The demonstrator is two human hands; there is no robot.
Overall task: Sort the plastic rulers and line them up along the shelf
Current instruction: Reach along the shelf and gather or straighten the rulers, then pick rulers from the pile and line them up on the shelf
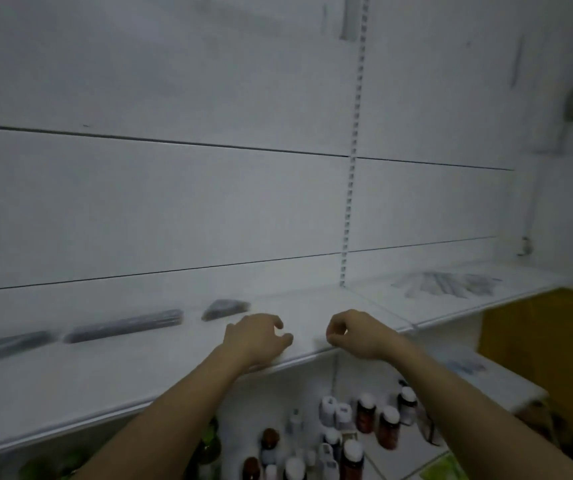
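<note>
A white shelf (pixel 70 386) runs across the view. Dark rulers lie in a row along its back: one at the far left (pixel 4 346), a longer bundle (pixel 124 325) and a short dark piece (pixel 224 309). A fanned pile of pale, clear rulers (pixel 446 284) rests on the right shelf section. My left hand (pixel 255 337) hovers over the shelf with fingers curled and apart, holding nothing. My right hand (pixel 354 332) is at the shelf's front edge, thumb and fingers pinched close; nothing is visible in it. The frame is blurred.
Below the shelf stand several bottles and jars (pixel 364 420) with white caps. A slotted upright (pixel 351 188) divides the white back panels. A yellow-brown panel (pixel 548 358) is at the right. A lower white shelf (pixel 486 379) juts out at the right.
</note>
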